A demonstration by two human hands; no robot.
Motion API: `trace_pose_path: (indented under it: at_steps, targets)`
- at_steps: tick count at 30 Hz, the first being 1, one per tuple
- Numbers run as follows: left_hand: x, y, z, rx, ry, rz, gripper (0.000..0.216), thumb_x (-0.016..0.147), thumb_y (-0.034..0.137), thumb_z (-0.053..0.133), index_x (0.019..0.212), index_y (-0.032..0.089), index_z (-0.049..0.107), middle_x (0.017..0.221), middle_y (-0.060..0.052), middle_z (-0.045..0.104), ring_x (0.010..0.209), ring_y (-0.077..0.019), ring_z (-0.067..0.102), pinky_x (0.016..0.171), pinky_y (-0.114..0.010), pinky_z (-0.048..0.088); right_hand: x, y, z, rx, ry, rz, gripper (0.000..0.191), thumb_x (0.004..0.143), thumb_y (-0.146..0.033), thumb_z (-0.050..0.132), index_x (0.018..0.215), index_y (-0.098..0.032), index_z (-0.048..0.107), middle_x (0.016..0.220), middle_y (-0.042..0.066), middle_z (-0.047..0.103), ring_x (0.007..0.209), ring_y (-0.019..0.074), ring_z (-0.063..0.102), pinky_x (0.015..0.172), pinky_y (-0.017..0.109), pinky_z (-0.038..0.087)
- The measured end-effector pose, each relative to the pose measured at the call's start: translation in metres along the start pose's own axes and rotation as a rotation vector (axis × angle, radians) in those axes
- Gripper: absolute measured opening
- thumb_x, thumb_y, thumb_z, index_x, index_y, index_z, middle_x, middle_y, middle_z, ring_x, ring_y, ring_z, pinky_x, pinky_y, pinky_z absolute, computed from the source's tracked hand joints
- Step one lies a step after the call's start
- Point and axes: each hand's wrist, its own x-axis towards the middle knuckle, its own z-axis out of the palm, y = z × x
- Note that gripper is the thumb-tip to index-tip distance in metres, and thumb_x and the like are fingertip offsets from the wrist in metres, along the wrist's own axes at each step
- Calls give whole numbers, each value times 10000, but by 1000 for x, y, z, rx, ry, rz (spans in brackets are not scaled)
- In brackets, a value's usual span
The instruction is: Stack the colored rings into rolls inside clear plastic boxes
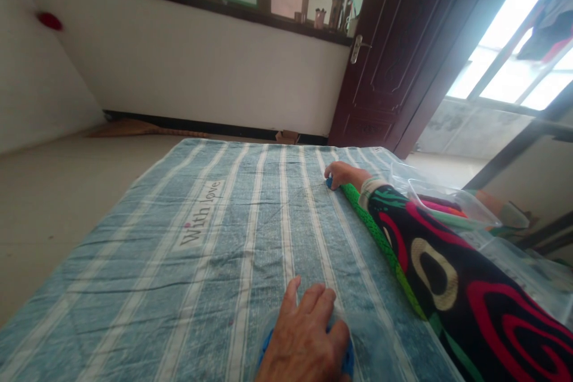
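Note:
My left hand [307,331] is at the bottom middle, palm down with fingers stretched and apart, over a blue, textured piece [267,346] that shows on both sides of it. Most of that piece is hidden; something see-through seems to lie around it. Farther off, my right hand [344,173] reaches across the bed-like surface with its fingers closed on a small blue thing [329,182], too covered to tell its kind. Beneath the right forearm runs a long green, knit-looking strip [364,215]. Both hands rest over a blue-and-white striped cloth [268,221] printed "With love".
Clear plastic boxes [487,212] stand at the right edge, one holding red and orange material [443,206]. A dark red door [385,48] is beyond. On the window ledge stand a flask [336,7] and a cup [319,18]. A small carton [287,136] lies by the wall.

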Motion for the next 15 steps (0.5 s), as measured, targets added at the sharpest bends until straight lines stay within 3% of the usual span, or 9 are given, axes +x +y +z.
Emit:
trace_pose_path:
  at_steps: [9, 15]
  targets:
    - [-3, 5, -10, -23, 0, -9, 317, 700, 451, 718, 916, 222, 682, 1291, -129, 582, 1210, -359, 495, 1073, -668, 245, -11, -32, -18, -104, -62, -145, 440, 622, -144, 782, 1054, -211, 732, 1049, 64, 711, 914, 218, 652, 726, 249, 463]
    - [-3, 16, -36, -71, -67, -27, 284, 718, 379, 697, 941, 205, 668, 1319, -150, 557, 1233, -370, 475, 1072, -678, 228, -24, -37, -23, -90, -97, -123, 392, 643, -133, 778, 1033, -150, 740, 963, 76, 732, 791, 179, 660, 669, 230, 461]
